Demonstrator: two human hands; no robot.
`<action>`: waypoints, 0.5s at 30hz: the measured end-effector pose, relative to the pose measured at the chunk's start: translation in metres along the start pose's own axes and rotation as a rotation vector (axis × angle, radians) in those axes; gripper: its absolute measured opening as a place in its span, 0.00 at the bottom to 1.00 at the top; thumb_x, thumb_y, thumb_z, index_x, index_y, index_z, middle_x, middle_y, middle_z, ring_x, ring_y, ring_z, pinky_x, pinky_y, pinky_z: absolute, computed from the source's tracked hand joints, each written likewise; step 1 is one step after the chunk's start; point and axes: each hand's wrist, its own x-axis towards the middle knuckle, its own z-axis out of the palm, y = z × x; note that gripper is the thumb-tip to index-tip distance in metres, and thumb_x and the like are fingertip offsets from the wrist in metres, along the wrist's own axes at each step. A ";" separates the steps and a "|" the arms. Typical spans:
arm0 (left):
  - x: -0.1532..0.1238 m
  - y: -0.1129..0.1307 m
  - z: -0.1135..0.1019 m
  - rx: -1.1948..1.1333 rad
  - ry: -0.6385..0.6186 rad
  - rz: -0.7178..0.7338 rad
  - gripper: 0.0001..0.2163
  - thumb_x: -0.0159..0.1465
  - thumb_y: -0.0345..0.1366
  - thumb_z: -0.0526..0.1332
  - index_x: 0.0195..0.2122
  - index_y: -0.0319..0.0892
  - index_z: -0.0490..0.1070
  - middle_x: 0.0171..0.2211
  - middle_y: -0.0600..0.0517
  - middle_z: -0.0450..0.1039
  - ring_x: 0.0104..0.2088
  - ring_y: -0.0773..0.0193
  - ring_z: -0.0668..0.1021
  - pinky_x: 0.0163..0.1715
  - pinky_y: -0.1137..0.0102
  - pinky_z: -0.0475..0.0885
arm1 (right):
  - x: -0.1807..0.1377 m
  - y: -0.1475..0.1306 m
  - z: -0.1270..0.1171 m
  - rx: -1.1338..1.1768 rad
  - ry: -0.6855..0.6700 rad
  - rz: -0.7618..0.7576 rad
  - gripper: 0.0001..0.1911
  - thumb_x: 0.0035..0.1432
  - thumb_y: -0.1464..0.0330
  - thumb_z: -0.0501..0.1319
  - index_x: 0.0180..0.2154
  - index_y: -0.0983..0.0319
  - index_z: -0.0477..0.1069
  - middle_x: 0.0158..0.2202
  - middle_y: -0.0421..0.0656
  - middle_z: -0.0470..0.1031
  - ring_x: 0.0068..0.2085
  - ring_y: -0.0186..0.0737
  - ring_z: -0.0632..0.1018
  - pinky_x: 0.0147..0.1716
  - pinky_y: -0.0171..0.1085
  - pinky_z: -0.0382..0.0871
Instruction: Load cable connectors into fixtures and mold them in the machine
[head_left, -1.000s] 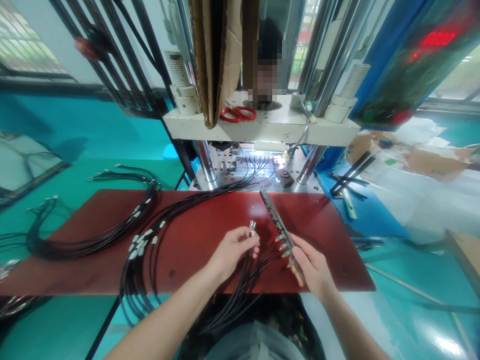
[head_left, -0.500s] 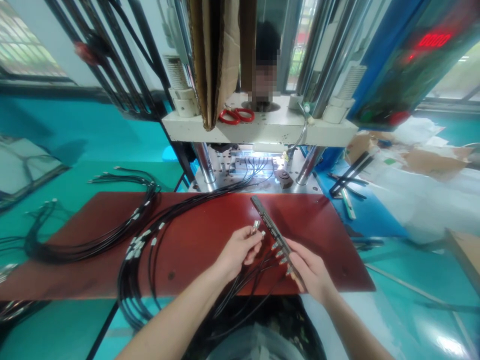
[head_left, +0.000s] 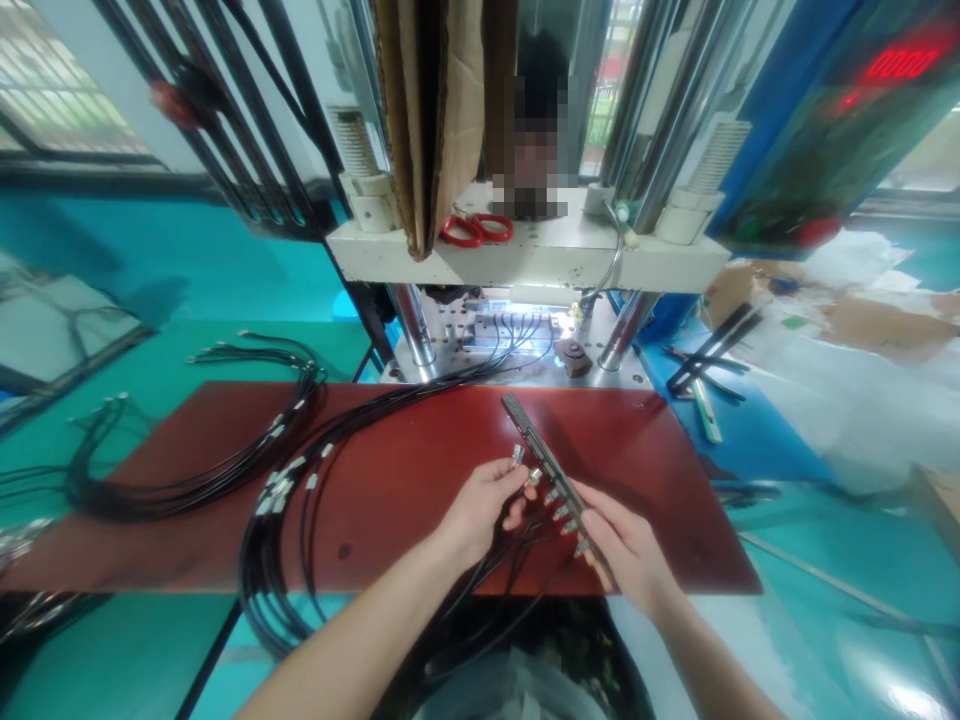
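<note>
right hand (head_left: 626, 545) grips the near end of the bar (head_left: 551, 470), steadying it on the red mat (head_left: 390, 480); left hand (head_left: 480, 505) pinches a plug (head_left: 517, 456) just beside the bar's slots. behind, cables (head_left: 247, 470) fan leftward; press (head_left: 525, 250) beyond.

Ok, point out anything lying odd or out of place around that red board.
The red-handled scissors lie on the white press ledge, above the work area. Loose black cables sprawl off the red board. Nothing looks damaged or spilled.
</note>
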 end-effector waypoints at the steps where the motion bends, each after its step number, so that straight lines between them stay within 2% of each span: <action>1: 0.000 0.000 0.000 -0.004 -0.001 0.013 0.11 0.52 0.39 0.61 0.24 0.38 0.62 0.23 0.54 0.66 0.15 0.78 0.61 0.14 0.77 0.52 | 0.000 0.000 0.000 0.007 -0.001 0.001 0.25 0.56 0.55 0.53 0.52 0.60 0.64 0.18 0.37 0.67 0.14 0.29 0.63 0.12 0.28 0.58; 5: 0.000 -0.003 0.002 0.073 0.086 0.145 0.10 0.52 0.35 0.62 0.24 0.40 0.59 0.21 0.57 0.65 0.18 0.75 0.64 0.18 0.76 0.58 | 0.001 0.002 0.001 0.034 -0.015 0.017 0.26 0.56 0.55 0.53 0.52 0.62 0.62 0.16 0.36 0.65 0.13 0.27 0.62 0.11 0.27 0.55; 10: 0.000 -0.007 0.006 0.358 0.235 0.369 0.10 0.52 0.33 0.61 0.23 0.41 0.56 0.20 0.60 0.61 0.20 0.74 0.64 0.21 0.76 0.61 | 0.001 0.002 -0.001 0.066 -0.051 0.034 0.26 0.56 0.55 0.53 0.53 0.63 0.61 0.16 0.35 0.63 0.13 0.27 0.61 0.12 0.28 0.54; 15: 0.001 -0.009 0.004 0.422 0.235 0.384 0.10 0.52 0.33 0.60 0.23 0.42 0.56 0.20 0.59 0.62 0.19 0.73 0.65 0.21 0.76 0.62 | 0.002 -0.001 -0.004 0.012 -0.083 0.030 0.27 0.57 0.55 0.52 0.53 0.64 0.60 0.15 0.34 0.62 0.13 0.27 0.61 0.11 0.27 0.53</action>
